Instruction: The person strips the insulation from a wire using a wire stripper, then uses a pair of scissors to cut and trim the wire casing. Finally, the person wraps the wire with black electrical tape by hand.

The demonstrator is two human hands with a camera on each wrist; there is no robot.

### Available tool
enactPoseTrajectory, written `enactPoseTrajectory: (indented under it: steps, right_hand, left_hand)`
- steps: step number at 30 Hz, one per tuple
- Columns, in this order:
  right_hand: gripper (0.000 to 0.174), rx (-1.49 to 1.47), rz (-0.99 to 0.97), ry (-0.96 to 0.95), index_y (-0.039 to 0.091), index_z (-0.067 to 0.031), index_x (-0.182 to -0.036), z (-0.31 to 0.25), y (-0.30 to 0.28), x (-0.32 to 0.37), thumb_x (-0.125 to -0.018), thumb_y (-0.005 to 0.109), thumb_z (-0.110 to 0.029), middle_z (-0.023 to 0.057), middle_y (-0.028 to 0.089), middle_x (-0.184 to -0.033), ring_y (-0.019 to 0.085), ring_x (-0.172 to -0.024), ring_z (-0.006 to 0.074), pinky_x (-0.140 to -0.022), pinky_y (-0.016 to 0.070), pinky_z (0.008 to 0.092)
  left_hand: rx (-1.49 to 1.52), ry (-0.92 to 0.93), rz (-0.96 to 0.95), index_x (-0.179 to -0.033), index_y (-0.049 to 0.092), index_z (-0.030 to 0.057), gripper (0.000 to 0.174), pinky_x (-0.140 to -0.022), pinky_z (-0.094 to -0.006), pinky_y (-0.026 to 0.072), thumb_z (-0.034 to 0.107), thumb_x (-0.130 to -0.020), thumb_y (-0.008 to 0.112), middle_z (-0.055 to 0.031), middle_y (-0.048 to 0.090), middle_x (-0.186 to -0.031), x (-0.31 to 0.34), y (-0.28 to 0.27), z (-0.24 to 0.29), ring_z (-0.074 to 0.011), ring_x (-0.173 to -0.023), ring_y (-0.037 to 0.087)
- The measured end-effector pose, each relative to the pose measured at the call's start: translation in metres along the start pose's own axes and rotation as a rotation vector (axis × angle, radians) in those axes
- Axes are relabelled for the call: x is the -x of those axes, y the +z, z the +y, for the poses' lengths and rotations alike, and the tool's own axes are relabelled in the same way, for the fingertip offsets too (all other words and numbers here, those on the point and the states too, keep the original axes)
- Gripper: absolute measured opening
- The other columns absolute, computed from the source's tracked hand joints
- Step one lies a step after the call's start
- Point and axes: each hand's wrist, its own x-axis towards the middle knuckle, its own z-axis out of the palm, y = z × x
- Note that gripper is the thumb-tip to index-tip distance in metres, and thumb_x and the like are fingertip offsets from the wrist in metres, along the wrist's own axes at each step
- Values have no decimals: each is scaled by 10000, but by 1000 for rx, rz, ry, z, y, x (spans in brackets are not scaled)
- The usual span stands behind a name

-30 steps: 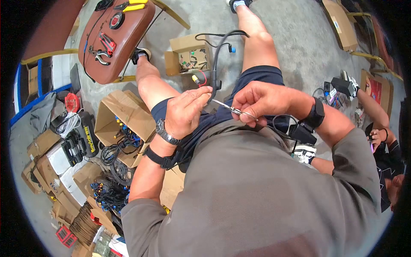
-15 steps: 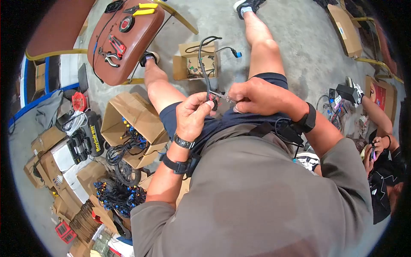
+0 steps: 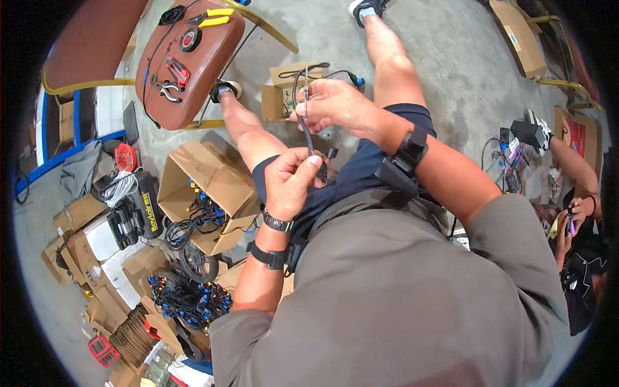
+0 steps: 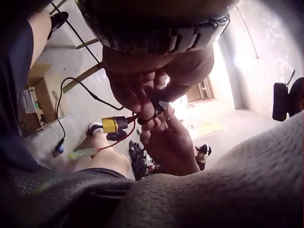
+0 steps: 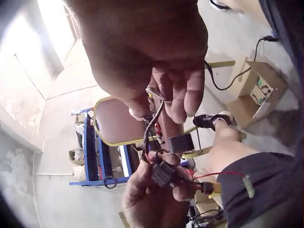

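My left hand [image 3: 288,184] pinches the lower end of a black cable [image 3: 307,138] between thumb and fingers, over the lap. A square black connector [image 5: 164,173] shows at those fingers in the right wrist view. Beside it hang a yellow plug [image 4: 110,125] and a thin red wire [image 4: 124,140]. Further up the cable, my right hand [image 3: 342,106] pinches a slim, pointed metal tool [image 3: 305,80], its tip pointing away from the body. Its fingertips are right at the cable. Beyond them, the cable loops over and ends in a blue-tipped plug [image 3: 358,80].
A small cardboard box [image 3: 271,103] stands on the floor ahead. The brown chair [image 3: 155,106] at left carries yellow-handled pliers [image 3: 216,22], a tape roll [image 3: 189,39] and other hand tools. A larger box [image 3: 180,171] of cables is nearer. Another person [image 3: 583,206] sits at right.
My right hand has moved forward along the cable, and its tool has swung from pointing left to pointing away from me. My left hand has turned and now pinches the cable end lower down.
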Motion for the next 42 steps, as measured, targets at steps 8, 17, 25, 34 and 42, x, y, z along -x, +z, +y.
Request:
enactPoseTrajectory:
  steps: [8, 17, 25, 34, 42]
  right_hand:
    - [232, 2, -8, -52, 640, -29, -1061, 9, -1, 0, -874, 694, -156, 58, 670, -886, 560, -641, 83, -584, 455, 233]
    - [195, 179, 34, -163, 617, -39, -1016, -7, 8, 19, -887, 692, -165, 46, 672, -857, 631, -692, 98, -609, 521, 233]
    - [214, 220, -93, -212, 575, -11, -1076, 0, 1, 17, -902, 663, -100, 37, 659, -886, 642, -803, 112, -671, 535, 264]
    - [239, 251, -233, -249, 559, -5, -1115, -7, 0, 29, -906, 656, -68, 31, 623, -947, 610, -867, 101, -732, 512, 276]
    - [261, 266, -140, -293, 552, -4, -1156, -5, -6, 32, -924, 644, -80, 25, 620, -990, 595, -880, 91, -745, 509, 273]
  left_hand:
    - [-100, 196, 163, -974, 682, -22, 113, -547, -212, 456, 62, -937, 617, -23, 647, -798, 16, 14, -5, -84, -634, 580]
    - [-358, 380, 332, -954, 678, -32, 89, -594, -223, 455, 36, -906, 646, -2, 614, -733, 12, 2, -20, -62, -660, 538]
    - [-136, 196, 271, -935, 696, -30, 114, -615, -215, 441, 55, -905, 626, -3, 636, -753, 15, 3, -15, -70, -668, 549]
    - [60, 68, 96, -920, 691, -47, 128, -670, -247, 465, 40, -882, 605, -51, 658, -761, 9, -2, -22, -121, -689, 592]
    - [173, 23, -4, -996, 686, -41, 134, -711, -264, 499, 27, -891, 637, -73, 696, -853, 4, -2, -30, -129, -753, 630]
